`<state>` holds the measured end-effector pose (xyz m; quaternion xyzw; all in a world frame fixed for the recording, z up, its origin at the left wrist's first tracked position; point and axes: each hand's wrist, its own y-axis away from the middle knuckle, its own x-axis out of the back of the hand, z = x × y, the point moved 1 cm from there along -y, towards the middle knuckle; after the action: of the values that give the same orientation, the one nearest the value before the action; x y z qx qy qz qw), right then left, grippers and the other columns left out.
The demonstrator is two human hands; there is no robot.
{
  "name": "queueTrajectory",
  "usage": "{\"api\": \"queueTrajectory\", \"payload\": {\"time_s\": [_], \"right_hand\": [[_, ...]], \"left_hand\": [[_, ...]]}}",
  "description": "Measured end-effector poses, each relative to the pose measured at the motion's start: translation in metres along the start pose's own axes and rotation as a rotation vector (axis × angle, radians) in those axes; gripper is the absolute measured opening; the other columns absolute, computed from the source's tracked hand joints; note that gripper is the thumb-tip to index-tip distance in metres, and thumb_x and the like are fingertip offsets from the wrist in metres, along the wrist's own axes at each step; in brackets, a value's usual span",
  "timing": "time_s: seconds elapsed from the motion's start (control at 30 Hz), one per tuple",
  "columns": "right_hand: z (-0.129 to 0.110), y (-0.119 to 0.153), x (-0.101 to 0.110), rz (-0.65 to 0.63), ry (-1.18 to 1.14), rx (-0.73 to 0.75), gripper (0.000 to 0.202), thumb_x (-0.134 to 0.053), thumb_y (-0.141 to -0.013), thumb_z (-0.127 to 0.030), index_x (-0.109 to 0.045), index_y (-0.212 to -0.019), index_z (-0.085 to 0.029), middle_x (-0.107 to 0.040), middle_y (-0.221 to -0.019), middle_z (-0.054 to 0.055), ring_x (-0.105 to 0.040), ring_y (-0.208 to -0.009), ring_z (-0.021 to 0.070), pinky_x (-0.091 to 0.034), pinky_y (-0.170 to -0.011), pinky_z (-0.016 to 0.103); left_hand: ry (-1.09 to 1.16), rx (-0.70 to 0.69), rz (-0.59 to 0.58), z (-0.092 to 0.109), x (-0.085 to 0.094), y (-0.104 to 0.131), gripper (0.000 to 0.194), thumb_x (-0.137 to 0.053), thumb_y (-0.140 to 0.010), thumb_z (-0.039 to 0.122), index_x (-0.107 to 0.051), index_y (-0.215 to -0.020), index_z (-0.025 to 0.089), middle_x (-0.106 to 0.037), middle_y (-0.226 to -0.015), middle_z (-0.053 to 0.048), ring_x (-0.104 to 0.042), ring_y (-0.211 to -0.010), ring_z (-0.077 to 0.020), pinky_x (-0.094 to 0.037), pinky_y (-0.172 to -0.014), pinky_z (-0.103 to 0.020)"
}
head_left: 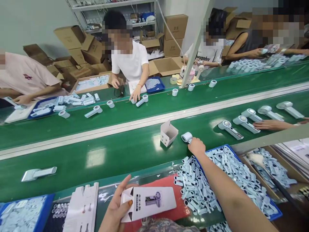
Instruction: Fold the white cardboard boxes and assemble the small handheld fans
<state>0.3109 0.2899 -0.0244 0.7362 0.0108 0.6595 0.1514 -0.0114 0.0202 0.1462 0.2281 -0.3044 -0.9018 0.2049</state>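
Observation:
A white printed box (pixel 154 201), lying on its side with its left end flaps open, is held in my left hand (pixel 120 204) above a red sheet (pixel 178 206). My right hand (pixel 197 146) reaches out over the green belt and grips a light-blue handheld fan (pixel 186 137) by its handle, which my fingers mostly hide. Just left of that fan, an open white box (pixel 169 133) stands upright on the belt. Several more fans, one of them here (pixel 230 129), lie farther right. A single fan (pixel 38 174) rests on the belt at the left.
Small light-blue parts (pixel 196 187) are heaped beside a blue tray (pixel 277 214) of more parts. Flat cartons (pixel 82 206) lie at the lower left. Another person's hand (pixel 272 125) touches the fans at right. Across the far belt (pixel 154 111), several people handle parts.

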Motion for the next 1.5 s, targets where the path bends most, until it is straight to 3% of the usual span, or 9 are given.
{"api": "queueTrajectory", "payload": {"time_s": [0.3, 0.43, 0.57, 0.63, 0.77, 0.87, 1.2, 1.37, 1.5], "right_hand": [[0.020, -0.048, 0.014, 0.038, -0.153, -0.040, 0.048, -0.067, -0.086, -0.032, -0.055, -0.128, -0.010, -0.058, -0.123, 0.021, -0.055, -0.116, 0.0347, -0.048, -0.091, 0.041], [0.038, -0.044, 0.027, 0.042, -0.291, -0.025, 0.055, -0.062, -0.091, -0.038, -0.052, -0.135, -0.005, -0.060, -0.125, 0.023, -0.060, -0.112, 0.0307, -0.049, -0.092, 0.038], [0.037, 0.029, 0.058, 0.138, -0.445, 0.119, 0.047, -0.045, -0.099, -0.037, -0.050, -0.139, -0.012, -0.058, -0.133, 0.017, -0.058, -0.119, 0.0239, -0.045, -0.103, 0.035], [0.016, 0.093, 0.071, 0.059, -0.693, 0.412, 0.047, -0.051, -0.096, -0.039, -0.052, -0.138, -0.017, -0.060, -0.133, 0.014, -0.058, -0.119, 0.0250, -0.046, -0.104, 0.040], [-0.043, 0.220, 0.082, -0.268, -0.771, 0.927, 0.099, -0.080, -0.073, -0.052, -0.030, -0.156, -0.030, -0.040, -0.155, 0.010, -0.036, -0.142, 0.0334, -0.030, -0.118, 0.053], [-0.072, 0.275, 0.080, -0.284, -0.805, 1.065, 0.112, -0.085, -0.067, -0.051, -0.023, -0.158, -0.028, -0.037, -0.156, 0.013, -0.035, -0.141, 0.0354, -0.027, -0.119, 0.055], [-0.092, 0.330, 0.073, 0.003, -0.929, 1.206, 0.095, -0.076, -0.074, -0.034, -0.025, -0.154, -0.028, -0.049, -0.136, 0.012, -0.050, -0.121, 0.0301, -0.045, -0.102, 0.049], [-0.080, 0.346, 0.069, 0.017, -0.875, 1.269, 0.088, -0.069, -0.079, -0.030, -0.025, -0.154, -0.027, -0.045, -0.139, 0.013, -0.047, -0.125, 0.0323, -0.045, -0.103, 0.050], [-0.068, 0.347, 0.061, -0.020, -0.944, 1.191, 0.082, -0.065, -0.085, -0.034, -0.023, -0.155, -0.027, -0.040, -0.146, 0.012, -0.042, -0.134, 0.0324, -0.042, -0.109, 0.049]], "left_hand": [[-0.027, 0.027, -0.017, 0.010, -0.010, -0.009, 0.076, -0.086, -0.065, 0.033, -0.057, -0.136, 0.032, -0.060, -0.136, -0.008, -0.070, -0.096, -0.0273, -0.059, -0.075, -0.031], [-0.041, 0.015, -0.011, 0.013, -0.009, -0.007, 0.076, -0.086, -0.064, 0.034, -0.058, -0.134, 0.033, -0.061, -0.135, -0.005, -0.071, -0.095, -0.0269, -0.060, -0.074, -0.031], [-0.019, 0.034, 0.013, 0.011, -0.004, -0.002, 0.082, -0.088, -0.062, 0.031, -0.054, -0.137, 0.036, -0.067, -0.127, -0.003, -0.072, -0.092, -0.0260, -0.060, -0.073, -0.030], [-0.007, 0.038, -0.002, 0.009, -0.005, -0.001, 0.085, -0.088, -0.061, 0.028, -0.053, -0.138, 0.034, -0.069, -0.122, -0.004, -0.072, -0.091, -0.0258, -0.061, -0.074, -0.031], [0.014, -0.002, -0.094, 0.003, -0.014, 0.006, 0.082, -0.085, -0.064, 0.024, -0.053, -0.139, 0.031, -0.067, -0.125, -0.005, -0.071, -0.088, -0.0211, -0.060, -0.078, -0.029], [0.016, -0.049, -0.173, -0.001, -0.016, 0.021, 0.079, -0.084, -0.067, 0.025, -0.053, -0.139, 0.030, -0.066, -0.123, -0.006, -0.069, -0.088, -0.0192, -0.059, -0.080, -0.030], [0.041, -0.135, -0.150, -0.014, 0.009, 0.084, 0.087, -0.076, -0.074, 0.023, -0.036, -0.150, 0.035, -0.057, -0.140, -0.009, -0.067, -0.099, -0.0225, -0.057, -0.082, -0.031], [0.041, -0.208, -0.222, -0.032, 0.019, 0.093, 0.086, -0.075, -0.075, 0.021, -0.036, -0.150, 0.036, -0.058, -0.137, -0.008, -0.066, -0.090, -0.0184, -0.055, -0.077, -0.028], [0.140, -0.284, -0.328, -0.036, 0.023, 0.103, 0.081, -0.074, -0.079, 0.030, -0.037, -0.151, 0.033, -0.057, -0.140, -0.009, -0.062, -0.112, -0.0257, -0.052, -0.090, -0.034]]}}
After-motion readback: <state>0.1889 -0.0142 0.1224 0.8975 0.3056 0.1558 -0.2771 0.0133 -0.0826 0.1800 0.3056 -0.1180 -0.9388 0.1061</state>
